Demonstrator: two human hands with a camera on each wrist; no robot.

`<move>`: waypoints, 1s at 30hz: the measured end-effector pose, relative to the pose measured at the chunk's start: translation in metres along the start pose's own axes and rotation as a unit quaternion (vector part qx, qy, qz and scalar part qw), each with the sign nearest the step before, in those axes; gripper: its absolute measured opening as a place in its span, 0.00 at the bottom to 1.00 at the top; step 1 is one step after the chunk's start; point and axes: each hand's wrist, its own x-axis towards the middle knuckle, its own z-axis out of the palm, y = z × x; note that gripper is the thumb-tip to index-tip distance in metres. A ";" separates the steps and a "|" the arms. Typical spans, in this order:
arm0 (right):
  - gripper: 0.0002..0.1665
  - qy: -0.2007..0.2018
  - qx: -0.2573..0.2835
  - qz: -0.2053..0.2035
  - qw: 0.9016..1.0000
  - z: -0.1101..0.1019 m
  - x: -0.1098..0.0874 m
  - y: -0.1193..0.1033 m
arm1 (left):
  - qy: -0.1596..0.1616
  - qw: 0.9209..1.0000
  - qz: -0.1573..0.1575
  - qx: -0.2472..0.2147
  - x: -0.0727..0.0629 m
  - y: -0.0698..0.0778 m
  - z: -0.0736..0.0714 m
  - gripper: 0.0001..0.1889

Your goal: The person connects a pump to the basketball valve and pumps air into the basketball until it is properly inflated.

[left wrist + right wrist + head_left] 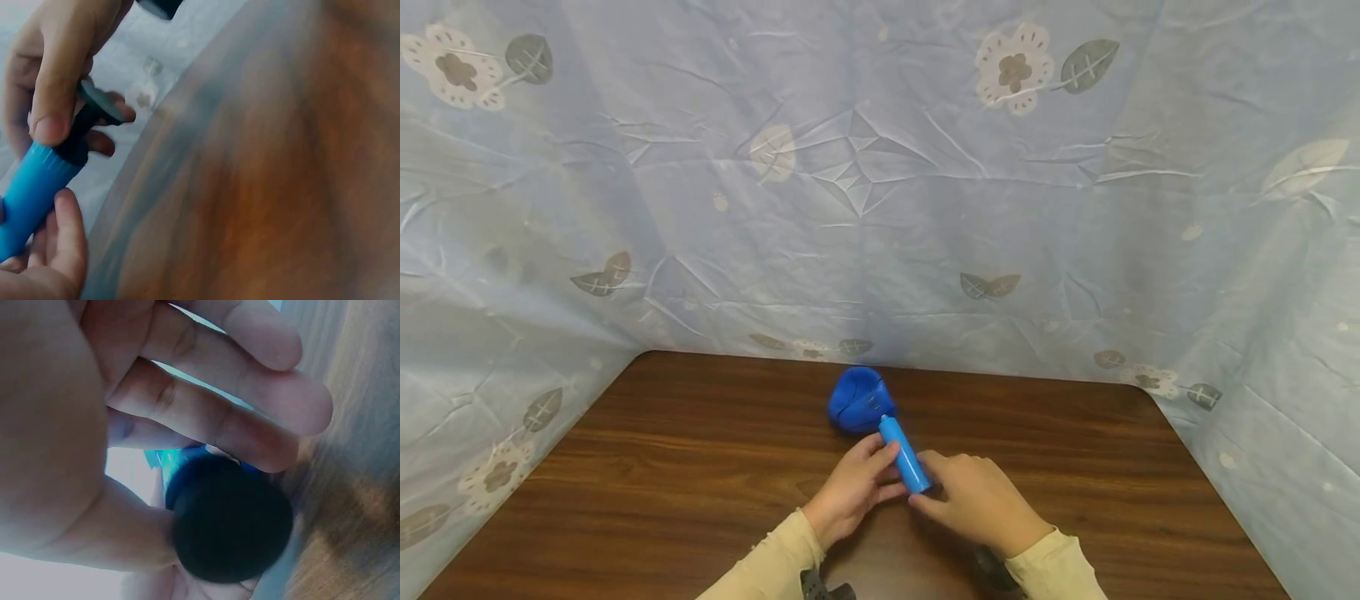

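A deflated blue ball (859,398) lies creased on the table's far side. Just in front of it, a light-blue hand pump (905,457) is tilted, its narrow tip overlapping the ball's near edge in the head view. My left hand (856,485) grips the pump's barrel, thumb along its side. At the lower end, my right hand (976,502) pinches the black plunger (84,122) close to the collar, as the left wrist view shows. The plunger's round black end (232,528) faces the right wrist camera, with several right fingers extended beside it.
The dark wood-grain table (685,450) has rounded far corners. A pale blue floral sheet (865,250) hangs behind it and along both sides. A dark wrist strap (827,587) shows below the left sleeve.
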 end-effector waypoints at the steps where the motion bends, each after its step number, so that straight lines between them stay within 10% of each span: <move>1: 0.20 -0.002 -0.001 0.000 1.000 0.001 0.000 0.001 | 0.000 1.000 -0.004 0.019 0.002 0.002 -0.001 0.26; 9: 0.23 0.010 0.006 0.016 1.000 0.003 0.001 -0.001 | -0.019 0.998 -0.017 0.064 0.016 0.024 -0.014 0.33; 16: 0.10 -0.014 0.033 -0.009 0.999 -0.003 -0.001 -0.001 | -0.032 0.998 -0.045 0.021 0.010 0.008 -0.013 0.27; 30: 0.13 -0.100 0.090 -0.055 0.989 -0.002 -0.001 0.006 | -0.024 0.999 0.028 -0.004 0.015 -0.016 -0.027 0.29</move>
